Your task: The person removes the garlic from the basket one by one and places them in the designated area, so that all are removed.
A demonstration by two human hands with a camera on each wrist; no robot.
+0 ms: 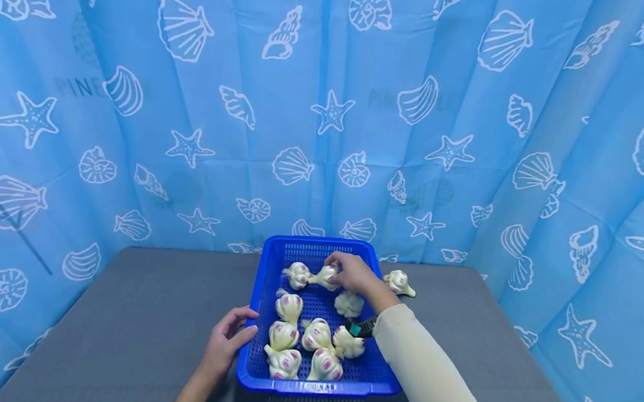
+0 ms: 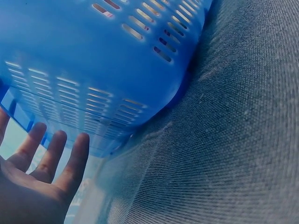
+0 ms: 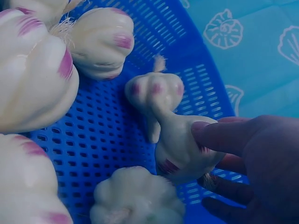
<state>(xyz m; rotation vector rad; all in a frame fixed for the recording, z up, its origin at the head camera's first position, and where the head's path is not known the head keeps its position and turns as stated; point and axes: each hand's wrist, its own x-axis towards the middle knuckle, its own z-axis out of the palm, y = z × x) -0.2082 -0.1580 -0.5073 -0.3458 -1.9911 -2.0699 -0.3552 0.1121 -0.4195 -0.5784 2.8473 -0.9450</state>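
We see a light-blue shell-print curtain (image 1: 332,104) hanging behind a grey cloth-covered table (image 1: 168,316), on which a blue perforated plastic basket (image 1: 332,389) sits. A cream sleeve (image 1: 439,377) covers the right forearm. Our left hand (image 1: 225,341) rests at the basket's left rim, its fingers relaxed and spread, while our right hand (image 1: 352,272) reaches in over the far end, thumb and fingers pinching a purple-streaked garlic bulb (image 3: 184,149). That bulb is inside the basket near the far wall, its stem end meeting a neighbouring bulb (image 1: 297,275). Seven more bulbs (image 1: 316,335) lie in the basket, mostly toward the left and near end; a stray bulb (image 1: 398,281) lies on the table just beyond the right side.
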